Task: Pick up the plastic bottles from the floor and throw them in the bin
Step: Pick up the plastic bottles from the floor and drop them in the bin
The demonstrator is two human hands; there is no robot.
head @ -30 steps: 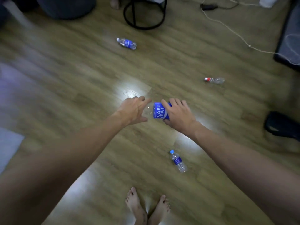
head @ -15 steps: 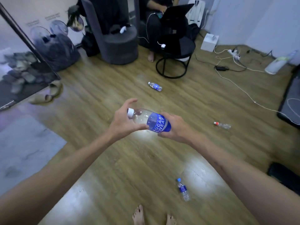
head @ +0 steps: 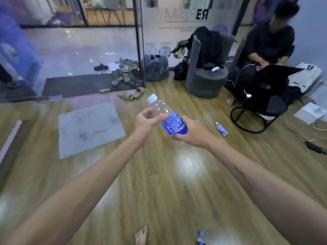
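I see both hands wrapped around one clear bottle (head: 166,117) at the frame's centre, held above the wooden floor (head: 159,183) — my left hand (head: 147,122) grips its neck below the white cap, my right hand (head: 190,133) curls around the blue-labelled lower half. A second bottle (head: 221,129) lies right of centre — a third bottle (head: 200,238) at the bottom edge

I see the wooden floor (head: 177,200) carrying a grey mat (head: 90,128), with one small bottle (head: 221,129) lying right of it and another (head: 200,238) nearer me.
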